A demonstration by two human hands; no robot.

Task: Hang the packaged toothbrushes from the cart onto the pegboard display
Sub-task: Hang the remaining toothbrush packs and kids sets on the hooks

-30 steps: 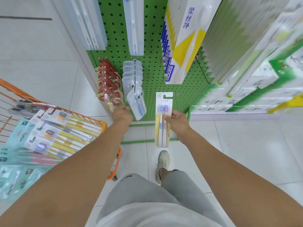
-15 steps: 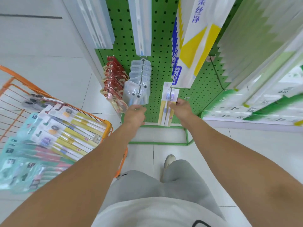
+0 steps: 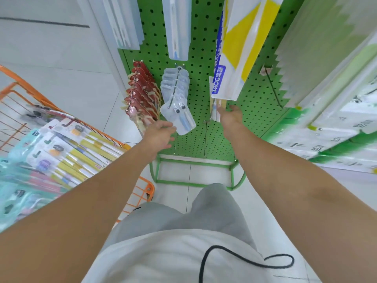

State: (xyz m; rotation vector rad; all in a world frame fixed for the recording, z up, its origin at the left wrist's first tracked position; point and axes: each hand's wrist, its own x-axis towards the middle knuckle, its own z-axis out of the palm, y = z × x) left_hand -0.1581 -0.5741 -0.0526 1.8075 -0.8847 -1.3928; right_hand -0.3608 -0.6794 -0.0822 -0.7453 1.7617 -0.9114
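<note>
My right hand (image 3: 229, 117) holds a yellow-and-white toothbrush pack (image 3: 216, 108) up against the green pegboard (image 3: 201, 48); the pack's top is hidden under a large yellow-and-white pack (image 3: 236, 48) hanging above. My left hand (image 3: 161, 135) reaches out with relaxed fingers just below a clear toothbrush pack (image 3: 179, 117) that hangs tilted on a peg. The orange cart (image 3: 130, 148) at the left carries several packaged toothbrushes (image 3: 67, 152).
Red packs (image 3: 140, 92) hang on a peg left of the clear ones. A bare wire peg (image 3: 273, 90) sticks out at the right. White and green boxes (image 3: 326, 127) fill shelves on the right. The display's green base frame (image 3: 193, 181) stands on white floor tiles.
My right hand has lifted the yellow pack higher on the board, under the big hanging pack. My left hand has let go of the clear packs and dropped slightly. The view has moved closer.
</note>
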